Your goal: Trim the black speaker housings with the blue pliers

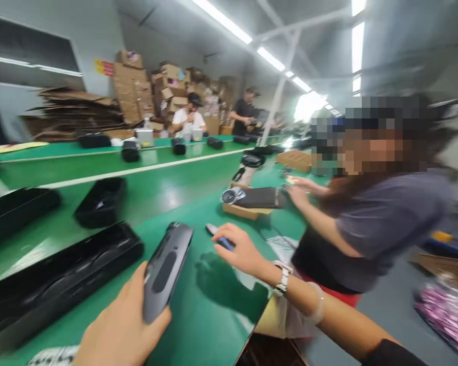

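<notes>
My left hand grips a long dark grey device with an oval inset, held tilted above the green table. My right hand, with a white watch on its wrist, is closed on a small blue and grey tool that sticks out to the left over the table. A long black moulded tray lies to the left of the device.
A co-worker in a grey shirt stands close on the right, hands at a cardboard box with a black item. Black trays sit on the green conveyor. Other people work at the far end by stacked cartons.
</notes>
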The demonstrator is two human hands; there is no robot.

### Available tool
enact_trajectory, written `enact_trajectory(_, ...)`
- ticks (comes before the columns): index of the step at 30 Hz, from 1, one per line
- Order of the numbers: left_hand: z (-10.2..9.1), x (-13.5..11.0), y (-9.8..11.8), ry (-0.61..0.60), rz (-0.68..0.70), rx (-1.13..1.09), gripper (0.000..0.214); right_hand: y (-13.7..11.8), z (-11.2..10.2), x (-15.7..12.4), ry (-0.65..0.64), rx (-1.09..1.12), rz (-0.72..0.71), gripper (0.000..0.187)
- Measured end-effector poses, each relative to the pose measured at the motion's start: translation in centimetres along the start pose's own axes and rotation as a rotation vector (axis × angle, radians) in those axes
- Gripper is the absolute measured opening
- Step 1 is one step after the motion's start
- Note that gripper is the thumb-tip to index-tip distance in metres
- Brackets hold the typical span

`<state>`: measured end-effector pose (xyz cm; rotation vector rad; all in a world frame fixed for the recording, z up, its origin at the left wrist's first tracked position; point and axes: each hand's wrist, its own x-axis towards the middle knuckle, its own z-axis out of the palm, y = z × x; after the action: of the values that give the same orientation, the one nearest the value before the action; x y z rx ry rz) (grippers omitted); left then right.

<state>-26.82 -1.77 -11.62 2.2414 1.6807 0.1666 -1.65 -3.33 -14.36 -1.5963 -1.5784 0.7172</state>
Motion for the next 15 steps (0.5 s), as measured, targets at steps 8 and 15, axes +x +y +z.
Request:
enact_trajectory(8,-1.1,-1.6,1.7,-0.052,-0.171,0.063,0.068,-5.2,8.4,0.9,-0.559,0.677,0.199,0.029)
enact_trajectory(15,0.2,-2.5,1.3,-0.036,-0.208,0.102,0.075,-5.8,10.2,1.3,-0.526,0.793,0.246,0.022)
